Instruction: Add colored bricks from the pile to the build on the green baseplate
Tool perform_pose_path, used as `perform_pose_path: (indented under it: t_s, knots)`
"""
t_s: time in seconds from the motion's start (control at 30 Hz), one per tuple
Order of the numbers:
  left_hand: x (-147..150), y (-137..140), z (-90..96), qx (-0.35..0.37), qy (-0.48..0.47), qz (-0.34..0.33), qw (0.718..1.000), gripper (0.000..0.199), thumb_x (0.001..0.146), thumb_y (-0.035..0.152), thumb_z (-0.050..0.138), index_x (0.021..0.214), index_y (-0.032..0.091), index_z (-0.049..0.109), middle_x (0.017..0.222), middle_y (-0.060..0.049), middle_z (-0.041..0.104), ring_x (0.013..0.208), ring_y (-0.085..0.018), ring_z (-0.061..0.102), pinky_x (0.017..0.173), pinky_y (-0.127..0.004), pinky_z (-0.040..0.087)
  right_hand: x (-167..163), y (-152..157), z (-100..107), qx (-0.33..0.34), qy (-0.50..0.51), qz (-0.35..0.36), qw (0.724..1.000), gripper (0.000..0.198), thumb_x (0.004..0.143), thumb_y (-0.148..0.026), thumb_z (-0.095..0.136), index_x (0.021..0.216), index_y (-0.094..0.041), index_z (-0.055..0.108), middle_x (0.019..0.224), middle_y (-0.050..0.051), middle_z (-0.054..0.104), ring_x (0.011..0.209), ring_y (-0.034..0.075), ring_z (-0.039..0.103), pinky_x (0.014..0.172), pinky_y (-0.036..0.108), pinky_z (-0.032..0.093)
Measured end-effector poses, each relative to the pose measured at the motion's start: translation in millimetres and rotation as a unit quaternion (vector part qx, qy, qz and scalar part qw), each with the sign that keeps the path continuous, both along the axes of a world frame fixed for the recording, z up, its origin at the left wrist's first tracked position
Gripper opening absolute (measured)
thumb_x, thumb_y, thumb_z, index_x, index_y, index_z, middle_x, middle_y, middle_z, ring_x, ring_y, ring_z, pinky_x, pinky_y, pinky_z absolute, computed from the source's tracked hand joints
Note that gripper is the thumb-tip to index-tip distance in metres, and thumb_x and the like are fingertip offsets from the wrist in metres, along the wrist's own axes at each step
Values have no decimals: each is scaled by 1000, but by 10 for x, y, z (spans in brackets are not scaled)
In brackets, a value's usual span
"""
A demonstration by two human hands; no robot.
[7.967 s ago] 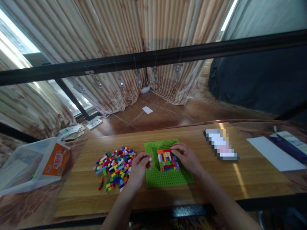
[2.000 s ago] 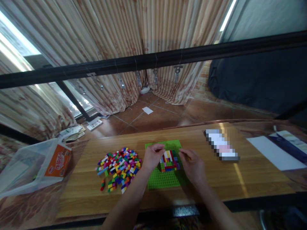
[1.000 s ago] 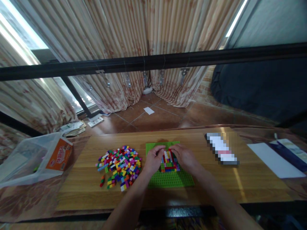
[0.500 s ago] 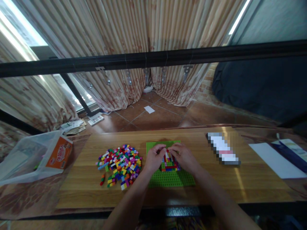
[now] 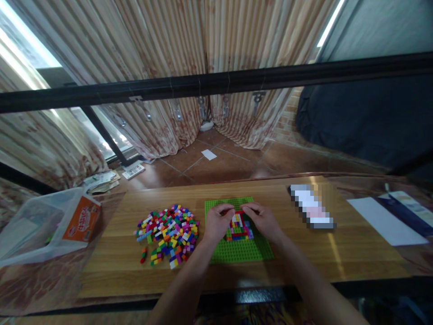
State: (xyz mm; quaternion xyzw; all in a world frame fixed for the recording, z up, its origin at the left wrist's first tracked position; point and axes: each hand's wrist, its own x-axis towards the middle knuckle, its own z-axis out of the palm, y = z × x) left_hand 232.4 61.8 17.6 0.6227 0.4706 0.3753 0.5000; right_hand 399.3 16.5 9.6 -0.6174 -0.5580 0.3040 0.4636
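Note:
A small model of coloured building bricks [image 5: 238, 230] stands on the green studded baseplate [image 5: 241, 253]. My left hand [image 5: 218, 222] is closed at the model's far left corner, thumb and fingertips bent together against it. Opposite, my right hand [image 5: 263, 220] is curled in at the far right corner, its thumb tip by the end of a red row. Red, white, yellow and blue bricks show between the hands. The fingers hide the model's far corners, and any loose brick in them is too small to make out.
A heap of loose bricks [image 5: 172, 232] lies left of the baseplate on the wooden board [image 5: 115, 271]. Further left stands a clear plastic bin [image 5: 43, 250] with an orange label. A blurred-out phone-like object [image 5: 313, 207] and white paper [image 5: 382, 221] lie to the right. A black bar [image 5: 189, 85] crosses beyond.
My right hand has drawn back slightly to the right, showing more of the model's right side and far red row. The left hand stays at the far left corner. The view has shifted slightly.

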Motion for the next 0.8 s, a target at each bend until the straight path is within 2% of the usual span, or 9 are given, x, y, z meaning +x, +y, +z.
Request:
perform_pose_path:
  t_s: [0.07,0.4,0.7,0.8]
  knots:
    - [1,-6,9,0,7,1,1000,16,77,22,62,84,18,76,83,-3,75,76,-16,67,72,-27,52,27,-31,-26,-6,16,-17,1000,31,85,-45,55,89,-21,75,93,6,74,90,22,65,83,35,48]
    - [10,3,35,4,7,3,1000,15,76,22,62,80,18,76,80,-3,75,73,-16,67,70,-26,51,-11,-21,51,-39,17,-31,999,31,80,-46,59,76,-20,75,76,3,72,73,19,64,71,30,46]
    - [28,-29,37,37,1,13,999,15,76,20,61,77,18,75,84,-3,75,79,-16,67,76,-26,50,-11,-10,42,-48,57,-41,996,28,76,-45,63,76,-20,76,79,4,75,76,20,66,72,31,49]
    - [36,-24,27,31,10,5,999,16,77,21,59,76,18,75,80,-2,74,76,-15,66,73,-25,49,-14,-3,25,-55,58,-46,996,28,75,-45,63,76,-21,76,80,4,76,76,20,67,73,31,50]
